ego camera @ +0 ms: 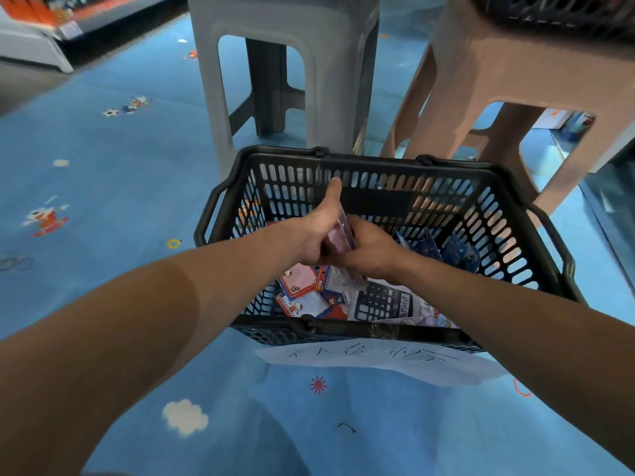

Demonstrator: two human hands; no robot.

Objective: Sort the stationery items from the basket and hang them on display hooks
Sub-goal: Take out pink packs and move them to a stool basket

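Both hands meet over the middle of one black slotted basket (378,159) and share a single purple packet (338,235), held on edge above the basket's contents. The left hand (318,235) grips the packet from its left side with curled fingers and the thumb straight, pointing at the basket's far wall. The right hand (372,252) closes on the packet from the right; its back faces the camera, so its fingers are hidden and only the thumb shows at the packet's edge. On the basket's bottom, nearer than the hands, lie two cartoon-printed notepads (297,281) and one packaged calculator (381,304); two blue packets (460,252) lean toward the basket's right wall. Further items beneath the forearms are covered and cannot be counted, and the purple packet's print is too blurred to read. One paper sheet (378,359) with handwritten characters hangs from the basket's near wall. Beyond the basket's far wall stand two plastic stools: one grey stool (330,80) and, to its right, one brown stool (498,63), both cut off at the top. A second basket (567,12) rests on the brown stool, with only a corner in view. Blue patterned floor (120,166) surrounds the basket.
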